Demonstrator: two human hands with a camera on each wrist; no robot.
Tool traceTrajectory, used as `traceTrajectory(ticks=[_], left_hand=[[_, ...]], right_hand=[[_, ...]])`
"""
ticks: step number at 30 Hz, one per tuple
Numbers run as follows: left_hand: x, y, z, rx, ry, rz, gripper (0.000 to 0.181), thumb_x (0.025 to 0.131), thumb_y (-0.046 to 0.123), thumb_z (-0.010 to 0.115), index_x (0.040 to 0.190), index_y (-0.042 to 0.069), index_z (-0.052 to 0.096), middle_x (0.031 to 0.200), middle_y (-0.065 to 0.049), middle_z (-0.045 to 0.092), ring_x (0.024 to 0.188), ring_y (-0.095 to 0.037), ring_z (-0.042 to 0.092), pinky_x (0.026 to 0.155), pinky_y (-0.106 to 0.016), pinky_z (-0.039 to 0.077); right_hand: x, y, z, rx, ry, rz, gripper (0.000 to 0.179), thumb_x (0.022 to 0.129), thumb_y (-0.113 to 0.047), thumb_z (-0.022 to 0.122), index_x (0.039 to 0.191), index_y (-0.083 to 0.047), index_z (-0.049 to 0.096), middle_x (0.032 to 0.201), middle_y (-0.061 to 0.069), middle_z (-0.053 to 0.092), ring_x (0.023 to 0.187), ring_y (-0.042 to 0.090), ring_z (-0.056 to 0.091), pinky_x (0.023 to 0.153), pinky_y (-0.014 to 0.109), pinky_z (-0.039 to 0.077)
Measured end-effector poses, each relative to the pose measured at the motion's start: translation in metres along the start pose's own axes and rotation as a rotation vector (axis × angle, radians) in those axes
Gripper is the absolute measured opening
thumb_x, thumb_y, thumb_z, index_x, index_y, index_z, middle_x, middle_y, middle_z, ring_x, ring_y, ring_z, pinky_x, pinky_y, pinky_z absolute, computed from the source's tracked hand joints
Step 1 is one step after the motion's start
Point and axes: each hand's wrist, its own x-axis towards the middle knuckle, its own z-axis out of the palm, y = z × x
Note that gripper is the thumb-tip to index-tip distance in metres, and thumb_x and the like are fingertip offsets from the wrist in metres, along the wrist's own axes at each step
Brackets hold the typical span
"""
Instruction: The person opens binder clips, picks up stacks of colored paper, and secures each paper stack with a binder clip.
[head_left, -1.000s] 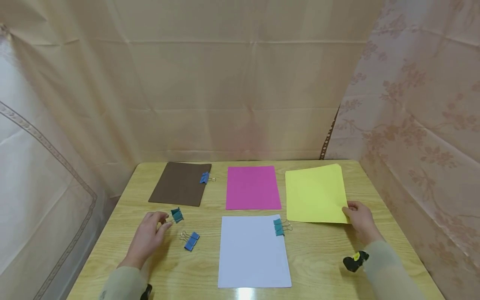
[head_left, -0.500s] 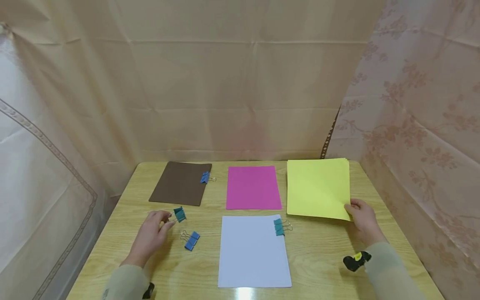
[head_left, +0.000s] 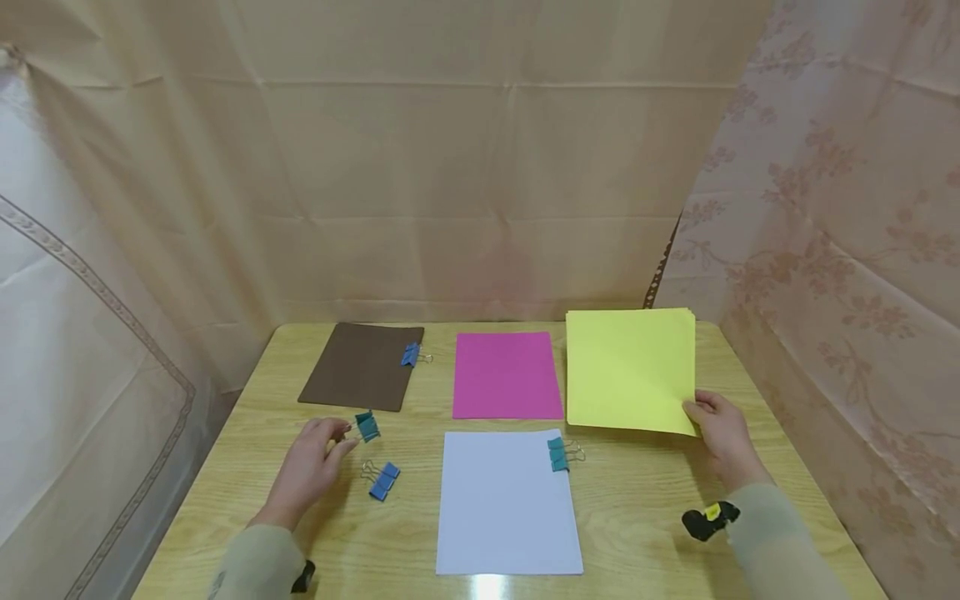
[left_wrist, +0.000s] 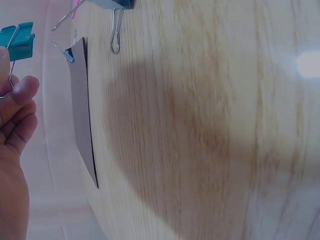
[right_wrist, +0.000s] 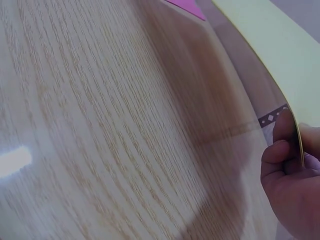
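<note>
My left hand (head_left: 309, 468) pinches a teal binder clip (head_left: 367, 426) by its wire handles, above the table; the left wrist view shows the clip (left_wrist: 20, 42) over the thumb and fingertips. With thumb and curled fingers, my right hand (head_left: 722, 435) holds a stack of yellow paper (head_left: 631, 369) by its lower right corner. In the right wrist view the yellow sheets (right_wrist: 275, 55) are lifted and bowed. A blue binder clip (head_left: 384, 482) lies on the table close to my left hand.
White paper (head_left: 508, 504) lies in front, a second teal binder clip (head_left: 558, 455) on its right edge. Pink paper (head_left: 507, 375) sits behind it. Brown paper (head_left: 360, 367) with a blue clip (head_left: 409, 355) is at the back left. Curtains hang around the wooden table (head_left: 637, 542).
My right hand has raised the yellow paper from the table, straightened it and shifted it slightly left. My left hand has drifted a little to the right with the teal clip.
</note>
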Motion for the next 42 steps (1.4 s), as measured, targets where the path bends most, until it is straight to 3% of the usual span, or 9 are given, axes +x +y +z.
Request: traceTrajectory(ticks=[6,14,22,32,42], left_hand=[[0.002,0.005,0.001,-0.010,-0.006,0.006,0.022,0.101,0.015,0.066,0.116,0.000,0.066,0.106,-0.013,0.063,0.100,-0.030,0.060,0.088,-0.054,0.053],[0.007,0.011,0.008,-0.025,0.003,0.035,0.021,0.100,0.016,0.067,0.114,0.000,0.067,0.106,-0.012,0.064,0.100,-0.029,0.061,0.086,-0.051,0.055],[0.013,0.022,0.014,-0.045,0.023,0.087,0.020,0.099,0.017,0.068,0.111,0.000,0.069,0.102,-0.010,0.065,0.097,-0.027,0.062,0.082,-0.049,0.055],[0.021,0.039,0.024,-0.095,-0.022,0.064,0.018,0.099,0.018,0.068,0.110,0.004,0.070,0.101,-0.006,0.064,0.093,-0.021,0.059,0.079,-0.043,0.054],[0.028,0.056,0.033,-0.144,-0.029,0.094,0.015,0.099,0.018,0.069,0.107,0.006,0.070,0.101,-0.004,0.064,0.093,-0.020,0.059,0.079,-0.041,0.053]], right_hand=[[-0.001,-0.003,0.005,0.070,-0.026,-0.032,0.056,0.107,-0.020,0.055,0.149,0.010,0.032,0.096,-0.020,0.057,0.085,-0.005,0.059,0.074,0.016,0.053],[-0.004,-0.010,0.015,0.036,-0.057,-0.074,0.054,0.107,-0.020,0.053,0.148,0.010,0.033,0.099,-0.016,0.058,0.085,-0.003,0.058,0.075,0.017,0.053],[-0.008,-0.015,0.029,0.085,-0.104,-0.118,0.052,0.107,-0.017,0.053,0.145,0.013,0.034,0.097,-0.016,0.059,0.085,-0.002,0.060,0.075,0.017,0.055],[-0.003,-0.015,0.042,0.131,-0.165,-0.112,0.044,0.108,-0.012,0.050,0.143,0.010,0.036,0.099,-0.009,0.060,0.086,0.002,0.062,0.076,0.020,0.056],[-0.006,-0.017,0.053,0.168,-0.203,-0.164,0.036,0.107,-0.013,0.053,0.133,0.010,0.043,0.097,-0.006,0.062,0.086,0.005,0.065,0.074,0.021,0.057]])
